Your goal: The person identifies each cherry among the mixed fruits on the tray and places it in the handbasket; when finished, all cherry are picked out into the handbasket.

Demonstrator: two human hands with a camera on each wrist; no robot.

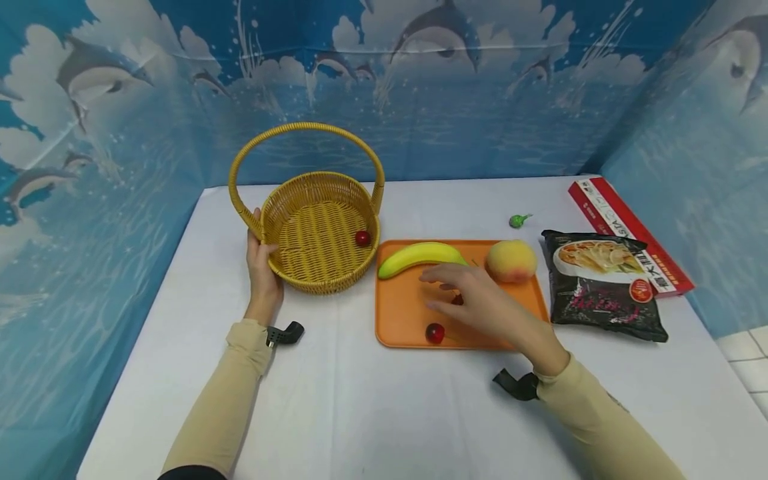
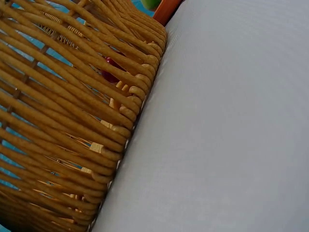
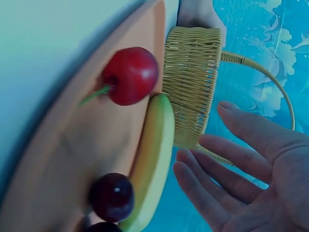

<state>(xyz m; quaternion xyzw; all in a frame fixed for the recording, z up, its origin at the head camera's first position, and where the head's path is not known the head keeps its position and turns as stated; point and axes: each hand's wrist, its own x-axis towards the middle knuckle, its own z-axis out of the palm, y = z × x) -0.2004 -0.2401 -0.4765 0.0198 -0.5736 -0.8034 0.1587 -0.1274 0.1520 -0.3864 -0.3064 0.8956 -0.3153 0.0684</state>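
Observation:
A yellow wicker basket (image 1: 318, 280) with a tall arched handle stands at the left of the table. My left hand (image 1: 263, 270) holds its left side, thumb over the rim. Inside the basket lies a red cherry (image 1: 363, 238). My right hand (image 1: 477, 300) hovers over an orange tray (image 1: 396, 313), fingers spread and nothing held. On the tray are a banana (image 1: 423, 255), a peach (image 1: 512, 261) and a cherry (image 1: 435, 333) near the front edge. Another dark cherry (image 1: 458, 300) is partly hidden by the right hand. The right wrist view shows a bright red cherry (image 3: 130, 75) with a green stem.
Right of the tray lies a black food packet (image 1: 600, 287), overlapping a long red box (image 1: 636, 233). A small green pepper-like item (image 1: 518, 221) sits behind the tray. Dolphin-print curtains (image 1: 420, 120) stand around the white table (image 1: 360, 413).

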